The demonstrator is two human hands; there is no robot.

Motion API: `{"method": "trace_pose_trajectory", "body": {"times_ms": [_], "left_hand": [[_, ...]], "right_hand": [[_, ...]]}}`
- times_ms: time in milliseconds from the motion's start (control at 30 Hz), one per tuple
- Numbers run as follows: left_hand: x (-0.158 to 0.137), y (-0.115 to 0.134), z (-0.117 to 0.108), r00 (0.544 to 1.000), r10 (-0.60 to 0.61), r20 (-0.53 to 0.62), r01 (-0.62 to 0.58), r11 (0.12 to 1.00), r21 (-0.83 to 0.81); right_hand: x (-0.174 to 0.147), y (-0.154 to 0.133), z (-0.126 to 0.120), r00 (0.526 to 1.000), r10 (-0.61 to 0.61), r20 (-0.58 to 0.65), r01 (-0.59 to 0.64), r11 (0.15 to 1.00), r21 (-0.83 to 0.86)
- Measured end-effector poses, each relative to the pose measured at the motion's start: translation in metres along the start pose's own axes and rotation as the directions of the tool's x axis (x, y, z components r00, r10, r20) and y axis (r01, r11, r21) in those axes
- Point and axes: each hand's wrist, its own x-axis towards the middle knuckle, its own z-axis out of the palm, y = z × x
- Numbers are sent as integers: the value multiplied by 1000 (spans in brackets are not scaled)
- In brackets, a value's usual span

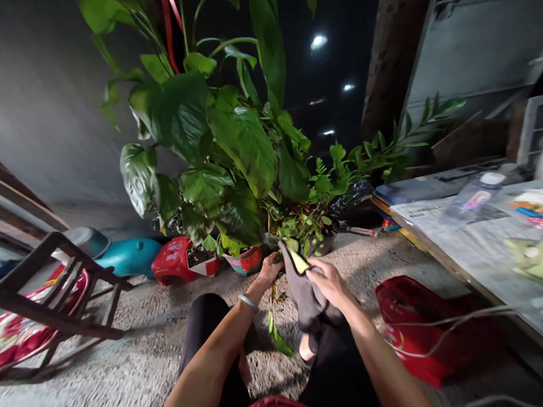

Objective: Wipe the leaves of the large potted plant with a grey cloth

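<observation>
My right hand (329, 281) is closed on a grey cloth (301, 296) with a dark edge and a yellow-green patch near its top. The cloth hangs down between my knees. My left hand (271, 269), below a bracelet, has its fingers curled beside the small leafy plant (301, 228); what they grip is hidden. Under that hand a long green leaf (278, 337) trails by the floor, its thin stem running up toward the fingers. Close in front, a big broad-leaved plant (242, 143) grows above a painted pot (244, 261).
A wooden chair (66, 282) stands at left, with a teal object (129, 256) and a red container (175, 260) nearby. On the right are a newspaper-covered table (435, 215) with a plastic bottle (474, 199), and a red stool (421, 333) crossed by a pale cable.
</observation>
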Motion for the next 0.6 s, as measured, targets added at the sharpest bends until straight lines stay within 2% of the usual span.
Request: {"method": "trace_pose_trajectory", "body": {"times_ms": [33, 67, 133, 200, 233, 267, 333, 400, 467, 533, 600], "left_hand": [[-1, 4, -4, 1000, -24, -1, 24, 999, -23], [-1, 8, -7, 999, -47, -1, 47, 998, -34], [-3, 14, -10, 996, -86, 10, 86, 996, -29], [-5, 18, -9, 991, -126, 34, 126, 992, -10], [-7, 19, -7, 988, -150, 45, 150, 989, -5], [-8, 19, -5, 984, -173, 52, 173, 985, -4], [-11, 18, -4, 977, -206, 57, 207, 978, -12], [-13, 17, -7, 975, -216, 55, 218, 976, -27], [-14, 16, -11, 973, -229, 30, 230, 972, -41], [-15, 15, -14, 970, -243, -9, 242, 969, -59], [-16, 14, -11, 967, -253, -16, 252, 965, -70]], "right_hand": [[-8, 3, -7, 999, 6, 43, -8, 1000, 30], [-9, 4, -18, 999, 23, 29, -25, 998, 61], [5, -2, -39, 981, 77, -177, -59, 993, 102], [33, -15, -47, 913, 75, -400, -47, 996, 80], [45, -21, -44, 891, 54, -452, -33, 998, 55], [54, -26, -36, 890, 30, -454, -18, 999, 32], [53, -29, -12, 943, 0, -333, 5, 1000, 13], [30, -20, 11, 990, -25, -140, 28, 999, 19], [0, -5, 19, 999, -33, 28, 31, 997, 69], [-20, 8, 13, 996, 20, 86, -36, 982, 187], [-22, 13, 3, 995, 103, 18, -103, 934, 342]]}}
